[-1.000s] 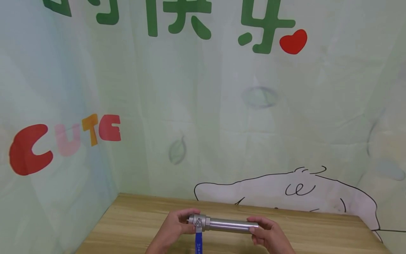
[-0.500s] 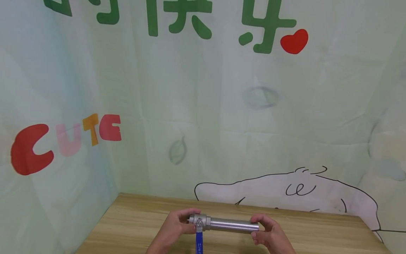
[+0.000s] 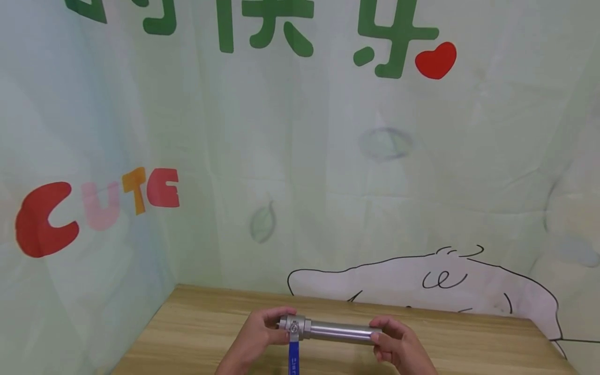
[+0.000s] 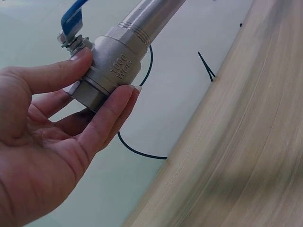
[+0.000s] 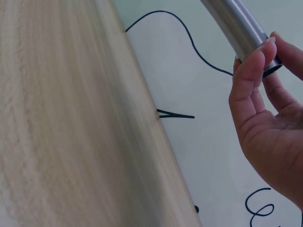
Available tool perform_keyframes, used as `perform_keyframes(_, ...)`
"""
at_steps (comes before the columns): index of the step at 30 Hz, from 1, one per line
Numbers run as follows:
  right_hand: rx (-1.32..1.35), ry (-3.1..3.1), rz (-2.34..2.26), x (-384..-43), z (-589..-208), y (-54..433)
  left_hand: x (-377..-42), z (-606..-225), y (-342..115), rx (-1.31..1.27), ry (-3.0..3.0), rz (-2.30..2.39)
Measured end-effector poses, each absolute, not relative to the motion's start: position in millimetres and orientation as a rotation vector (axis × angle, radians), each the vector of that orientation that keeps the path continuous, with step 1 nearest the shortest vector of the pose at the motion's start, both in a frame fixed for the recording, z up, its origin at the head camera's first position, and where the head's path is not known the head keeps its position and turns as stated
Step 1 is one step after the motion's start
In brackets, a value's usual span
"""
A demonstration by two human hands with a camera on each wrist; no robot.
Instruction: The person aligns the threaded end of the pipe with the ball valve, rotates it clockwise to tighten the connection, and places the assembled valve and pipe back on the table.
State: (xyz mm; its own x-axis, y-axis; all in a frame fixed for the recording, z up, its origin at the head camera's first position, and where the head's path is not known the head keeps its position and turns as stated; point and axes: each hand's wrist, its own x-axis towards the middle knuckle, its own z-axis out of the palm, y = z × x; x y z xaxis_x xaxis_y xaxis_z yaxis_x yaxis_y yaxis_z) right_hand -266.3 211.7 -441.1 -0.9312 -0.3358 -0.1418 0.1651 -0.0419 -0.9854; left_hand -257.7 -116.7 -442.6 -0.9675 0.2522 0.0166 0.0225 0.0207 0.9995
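Observation:
A metal ball valve [image 4: 113, 64], marked "1000 WOG", is joined to a shiny steel pipe [image 3: 341, 332] held level over the table. Its blue lever handle [image 3: 294, 356] points toward me in the head view. My left hand [image 3: 255, 336] grips the valve body, thumb beside the stem and fingers round the far side. At the pipe's free end my right hand [image 3: 400, 344] pinches the tube between thumb and fingers. The open hollow end [image 5: 273, 69] shows between those fingers in the right wrist view.
The wood-grain table [image 3: 201, 323] runs back to a pale green fabric backdrop [image 3: 234, 156]. Printed on the cloth are green characters, a red heart [image 3: 436, 61], colourful letters and a white cartoon outline [image 3: 398, 281]. A second cloth side [image 3: 84, 291] borders the table at left.
The right hand's thumb and fingers shift at the pipe's end, drawing back to the tip and then resting over it again. The left hand and valve stay in place.

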Motion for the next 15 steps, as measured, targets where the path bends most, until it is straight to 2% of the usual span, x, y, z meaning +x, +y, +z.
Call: perform_keyframes(15, -0.115, 1.925, -2.039, -269.6, -444.4, 209.7, -255.4, -440.6, -116.7, 0.295, 2.133, 2.066)
